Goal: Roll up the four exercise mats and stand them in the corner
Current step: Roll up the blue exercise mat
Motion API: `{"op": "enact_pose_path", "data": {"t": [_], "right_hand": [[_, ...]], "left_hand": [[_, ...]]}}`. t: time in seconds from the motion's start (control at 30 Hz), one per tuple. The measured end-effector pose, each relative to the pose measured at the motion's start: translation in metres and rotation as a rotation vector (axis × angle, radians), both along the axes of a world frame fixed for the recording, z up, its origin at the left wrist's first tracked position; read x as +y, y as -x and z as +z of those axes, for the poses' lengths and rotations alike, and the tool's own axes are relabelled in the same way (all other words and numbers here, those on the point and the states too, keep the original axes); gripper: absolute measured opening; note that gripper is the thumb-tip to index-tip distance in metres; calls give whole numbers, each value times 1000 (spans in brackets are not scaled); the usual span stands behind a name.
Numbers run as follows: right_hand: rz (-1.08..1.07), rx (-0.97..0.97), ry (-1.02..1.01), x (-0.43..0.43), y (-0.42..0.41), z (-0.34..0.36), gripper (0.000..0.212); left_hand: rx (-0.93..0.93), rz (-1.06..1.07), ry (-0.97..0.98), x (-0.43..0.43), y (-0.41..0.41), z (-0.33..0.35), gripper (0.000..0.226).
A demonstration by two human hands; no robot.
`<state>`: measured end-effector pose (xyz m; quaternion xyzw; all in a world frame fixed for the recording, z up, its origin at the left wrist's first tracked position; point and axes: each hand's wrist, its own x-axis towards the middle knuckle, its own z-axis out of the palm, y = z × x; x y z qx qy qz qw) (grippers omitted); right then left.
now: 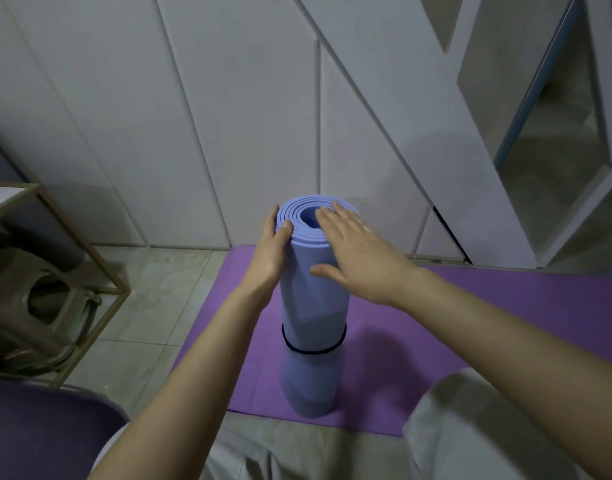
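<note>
A rolled blue mat (311, 306) stands upright on a purple mat (471, 323) that lies flat on the floor. A black elastic band (313, 348) circles the roll below its middle. My left hand (268, 252) grips the roll's upper left side, thumb hooked over the top rim. My right hand (356, 258) lies flat with straight fingers across the roll's top and upper right side. The white panelled wall stands just behind the roll.
A gold metal-framed side table (72, 258) with a stool (38, 306) under it stands at the left on the tiled floor. A white slanted shelf unit (488, 168) rises at the right. A dark purple object (38, 431) sits at the lower left.
</note>
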<state>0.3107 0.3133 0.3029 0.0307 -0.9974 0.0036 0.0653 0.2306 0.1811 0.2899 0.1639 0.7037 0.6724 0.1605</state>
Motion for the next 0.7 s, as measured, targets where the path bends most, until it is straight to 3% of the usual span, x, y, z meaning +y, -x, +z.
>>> {"op": "enact_pose_path", "data": {"t": [0.1, 0.17, 0.23, 0.3, 0.37, 0.4, 0.5, 0.7], "right_hand": [[-21, -21, -138, -8, 5, 1, 86], [-13, -28, -146, -11, 9, -1, 84], [37, -22, 8, -11, 8, -1, 80], [73, 30, 296, -3, 6, -1, 77], [0, 63, 531, 9, 0, 1, 81], [-45, 64, 520, 15, -3, -1, 84], [-188, -36, 136, 20, -7, -6, 89], [-44, -61, -95, 24, -9, 9, 78]], "left_hand": [[55, 38, 65, 3, 8, -2, 47], [232, 104, 150, 4, 10, -2, 43], [572, 148, 251, 0, 3, -2, 33], [873, 40, 301, -9, -1, -9, 20], [1008, -138, 331, -19, -1, -20, 21], [1029, -195, 353, -24, 0, -26, 21], [1069, -172, 385, -28, 3, -36, 29], [1101, -112, 398, -21, 1, -24, 22]]}}
